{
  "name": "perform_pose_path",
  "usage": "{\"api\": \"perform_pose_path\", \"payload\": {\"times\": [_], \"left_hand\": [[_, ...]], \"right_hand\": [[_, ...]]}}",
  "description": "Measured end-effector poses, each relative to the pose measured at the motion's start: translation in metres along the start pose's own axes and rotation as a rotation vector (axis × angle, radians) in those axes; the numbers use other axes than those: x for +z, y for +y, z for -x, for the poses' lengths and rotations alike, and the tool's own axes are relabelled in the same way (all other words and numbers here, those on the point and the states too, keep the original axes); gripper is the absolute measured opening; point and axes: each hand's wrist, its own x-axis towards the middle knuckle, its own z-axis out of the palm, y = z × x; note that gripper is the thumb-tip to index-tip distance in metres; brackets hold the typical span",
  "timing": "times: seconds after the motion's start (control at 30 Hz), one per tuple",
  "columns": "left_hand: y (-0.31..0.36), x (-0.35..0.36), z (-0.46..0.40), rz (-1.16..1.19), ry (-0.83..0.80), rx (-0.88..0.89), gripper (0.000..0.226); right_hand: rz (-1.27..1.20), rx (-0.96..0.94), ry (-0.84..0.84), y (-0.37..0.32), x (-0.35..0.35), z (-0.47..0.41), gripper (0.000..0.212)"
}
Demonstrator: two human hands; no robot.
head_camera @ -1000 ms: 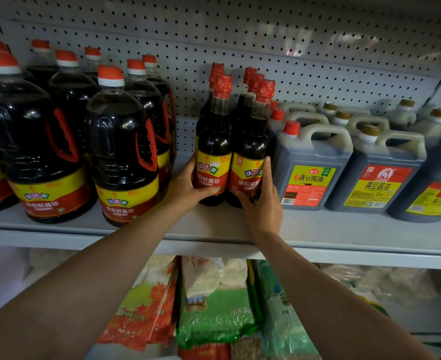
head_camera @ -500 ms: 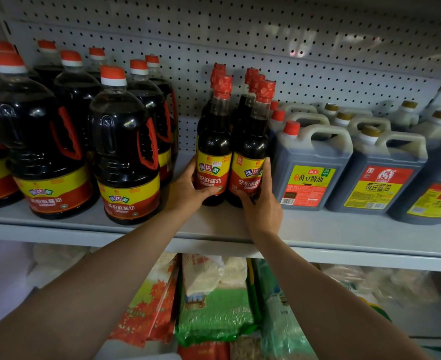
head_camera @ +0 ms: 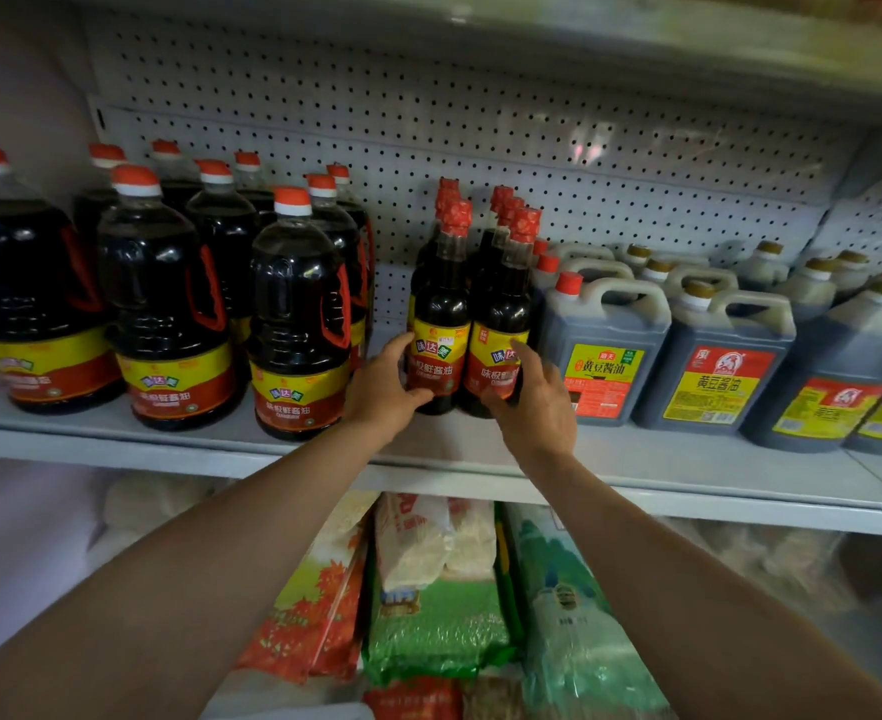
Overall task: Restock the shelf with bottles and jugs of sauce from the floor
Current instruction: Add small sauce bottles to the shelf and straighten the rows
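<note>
Two slim dark soy sauce bottles with red caps stand side by side at the middle of the grey shelf [head_camera: 688,462], in front of more bottles of the same kind. My left hand [head_camera: 382,394] wraps the lower left side of the left slim bottle [head_camera: 441,304]. My right hand [head_camera: 535,407] holds the lower right side of the right slim bottle [head_camera: 504,309], its forefinger lying across the label. Both bottles rest upright on the shelf board, touching each other.
Large round sauce jugs [head_camera: 298,314] with red handles fill the shelf's left part. Grey square jugs [head_camera: 605,345] with loop handles stand close on the right. A perforated back panel [head_camera: 532,148] closes the rear. Bagged goods [head_camera: 439,626] lie on the lower shelf.
Both hands stay on the two slim bottles. My right fingers have spread a little further onto the label. My view has lifted slightly.
</note>
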Motion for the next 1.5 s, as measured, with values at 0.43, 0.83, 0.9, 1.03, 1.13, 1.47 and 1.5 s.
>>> {"api": "perform_pose_path", "payload": {"times": [0.43,0.83,0.9,1.03,1.13,1.47,1.5], "left_hand": [[0.012,-0.086,0.078,-0.205,0.026,-0.024,0.068],[0.023,-0.146,0.157,-0.171,0.209,-0.077,0.067],[0.024,-0.148,0.162,-0.151,0.225,-0.065,0.067],[0.02,-0.141,0.172,-0.15,0.201,-0.083,0.075],[0.014,-0.145,0.163,-0.136,0.203,-0.084,0.079],[-0.028,-0.178,0.092,-0.116,0.116,-0.021,0.081],[-0.031,-0.182,0.083,-0.099,0.099,-0.015,0.081]], "right_hand": [[0.165,-0.072,-0.28,-0.068,-0.066,0.047,0.085],[0.032,-0.252,-0.353,-0.109,-0.077,0.083,0.082],[0.006,-0.252,-0.355,-0.11,-0.08,0.089,0.081],[-0.041,-0.214,-0.344,-0.105,-0.083,0.098,0.074],[-0.075,-0.202,-0.293,-0.113,-0.081,0.091,0.071],[-0.12,-0.133,-0.231,-0.175,-0.047,0.044,0.064],[-0.127,-0.131,-0.214,-0.183,-0.045,0.037,0.063]]}}
